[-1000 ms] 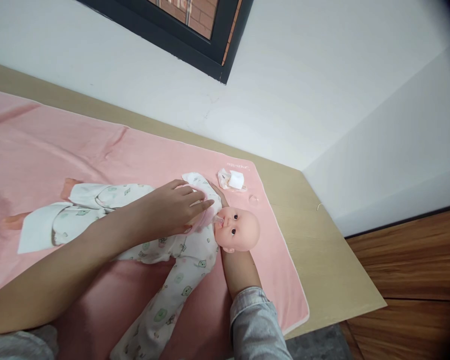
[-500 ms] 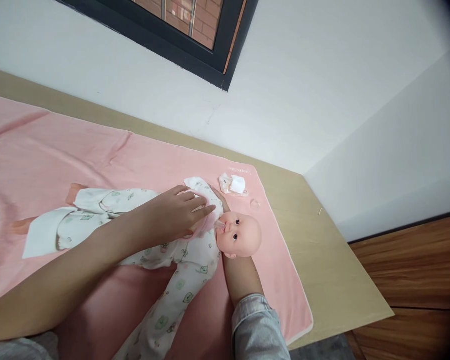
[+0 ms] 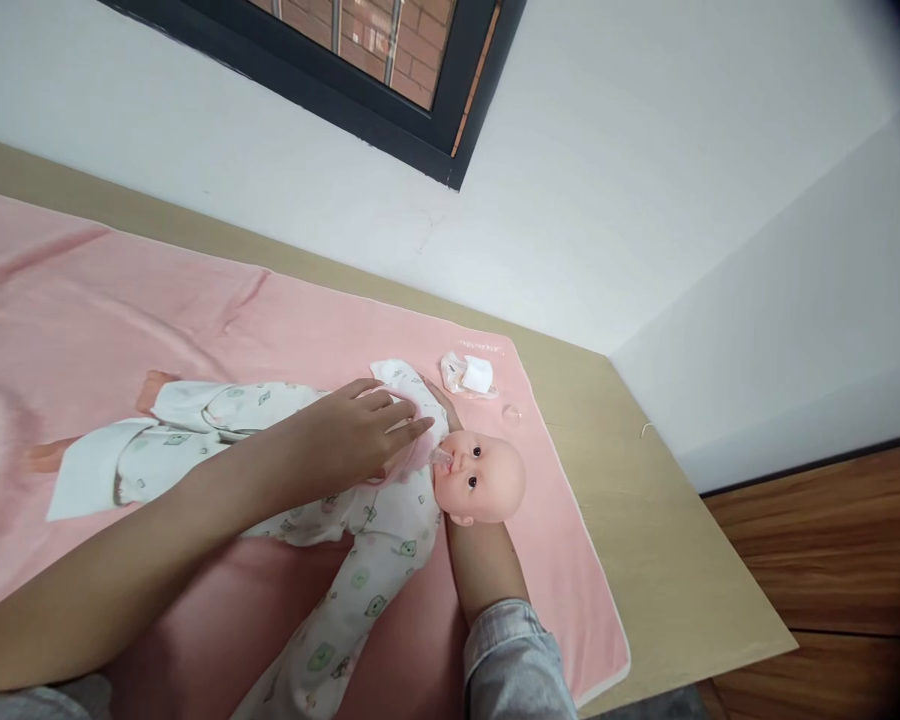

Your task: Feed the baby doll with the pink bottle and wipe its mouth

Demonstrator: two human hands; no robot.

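A baby doll (image 3: 487,478) in a white printed sleepsuit (image 3: 379,545) lies on a pink towel (image 3: 120,300) spread over the table. My left hand (image 3: 345,435) rests on the doll's chest, fingers closed round a small pink bottle (image 3: 418,456). The bottle's clear teat touches the doll's mouth. My right forearm (image 3: 484,560) runs under the doll's head. Only the fingertips of my right hand (image 3: 438,399) show, curled over the doll's far shoulder.
A white cap with clear wrapping (image 3: 471,373) and a small clear piece (image 3: 511,413) lie on the towel's far corner. The beige table (image 3: 667,560) ends at right above a wooden floor (image 3: 840,560). A white wall and a dark window frame (image 3: 465,110) stand behind.
The view has shifted slightly. Both hands and the doll keep the same pose, with the bottle still at the doll's mouth.
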